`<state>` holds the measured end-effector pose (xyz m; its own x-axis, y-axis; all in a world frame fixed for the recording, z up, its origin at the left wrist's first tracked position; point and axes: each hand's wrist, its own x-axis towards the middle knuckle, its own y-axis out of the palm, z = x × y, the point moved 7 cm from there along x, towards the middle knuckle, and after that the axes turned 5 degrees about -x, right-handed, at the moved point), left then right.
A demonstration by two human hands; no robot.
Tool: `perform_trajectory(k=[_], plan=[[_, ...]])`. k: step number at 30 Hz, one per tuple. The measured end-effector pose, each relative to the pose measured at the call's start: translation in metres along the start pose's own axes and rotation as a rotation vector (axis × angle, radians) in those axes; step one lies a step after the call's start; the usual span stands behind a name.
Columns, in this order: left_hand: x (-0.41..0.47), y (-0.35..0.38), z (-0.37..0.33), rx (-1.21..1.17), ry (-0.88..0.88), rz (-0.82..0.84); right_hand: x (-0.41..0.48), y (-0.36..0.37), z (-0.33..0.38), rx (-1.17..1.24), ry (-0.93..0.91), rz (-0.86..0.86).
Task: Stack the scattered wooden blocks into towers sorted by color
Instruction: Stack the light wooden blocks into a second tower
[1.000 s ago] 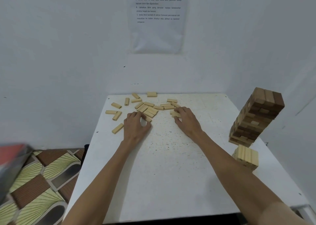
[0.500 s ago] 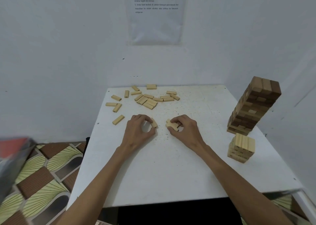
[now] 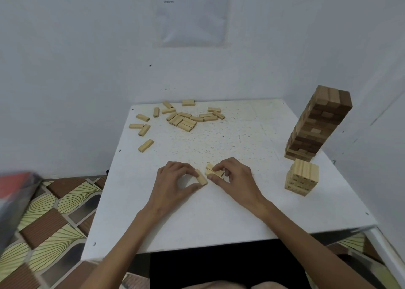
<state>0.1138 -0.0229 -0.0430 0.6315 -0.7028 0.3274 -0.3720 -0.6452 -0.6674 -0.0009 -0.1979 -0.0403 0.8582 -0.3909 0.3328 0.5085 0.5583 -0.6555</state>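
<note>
My left hand (image 3: 175, 180) pinches one light wooden block (image 3: 201, 177) between thumb and fingers on the white table (image 3: 197, 218). Just to its right, my right hand (image 3: 235, 177) grips two light blocks (image 3: 210, 172) lying side by side; the two sets nearly touch. Several loose light blocks (image 3: 183, 120) lie scattered at the table's far left. A short light-wood tower (image 3: 301, 177) stands at the right, with a tall dark-brown tower (image 3: 318, 124) behind it, leaning in this wide view.
White walls close in behind and to the right of the table, with a paper sheet (image 3: 190, 14) on the back wall. A patterned floor (image 3: 50, 223) lies left of the table. A blurred red and grey object (image 3: 15, 192) sits at the left edge.
Both hands drew back from the scattered pile toward me, each bringing light blocks along. The blocks in the two hands have come closer together at the table's middle.
</note>
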Motion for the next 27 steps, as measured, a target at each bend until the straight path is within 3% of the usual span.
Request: perform_trajectory(k=[11,15,19,27], plan=[[0.011,0.001,-0.012,-0.062,-0.02,0.037,-0.005,0.004,0.003,-0.069,0.008,0.111],[0.021,0.005,-0.013,-0.018,-0.024,0.205,-0.004,-0.002,0.001,-0.03,0.032,0.17],[0.03,0.015,-0.017,0.039,-0.009,0.387,-0.004,-0.01,-0.002,-0.155,0.065,0.174],[0.048,0.025,-0.022,0.155,0.017,0.583,0.006,-0.005,-0.005,-0.126,0.139,0.322]])
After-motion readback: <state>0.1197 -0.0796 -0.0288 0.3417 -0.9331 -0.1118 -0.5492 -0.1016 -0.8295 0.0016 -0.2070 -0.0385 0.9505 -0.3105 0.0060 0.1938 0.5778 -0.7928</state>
